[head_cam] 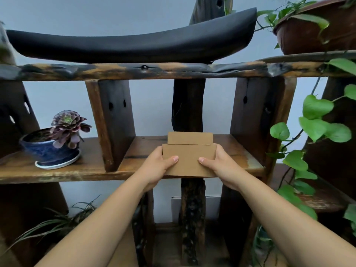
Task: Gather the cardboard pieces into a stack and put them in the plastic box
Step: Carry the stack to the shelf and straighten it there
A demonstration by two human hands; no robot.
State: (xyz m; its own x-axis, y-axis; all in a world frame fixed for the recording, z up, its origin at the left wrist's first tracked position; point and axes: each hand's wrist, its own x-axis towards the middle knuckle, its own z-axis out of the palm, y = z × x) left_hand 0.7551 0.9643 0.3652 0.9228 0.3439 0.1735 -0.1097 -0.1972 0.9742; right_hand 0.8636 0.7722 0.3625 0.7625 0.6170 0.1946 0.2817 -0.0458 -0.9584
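Observation:
A stack of brown cardboard pieces rests at the front of the middle wooden shelf, its near edge overhanging the shelf lip. A smaller cardboard piece lies behind it, farther back on the shelf and touching the stack. My left hand grips the stack's left edge, thumb on top. My right hand grips its right edge the same way. No plastic box is in view.
A blue pot with a purple succulent stands on the shelf to the left. Dark wooden uprights flank the compartment. A black curved object lies on the upper shelf. Green vines hang at right.

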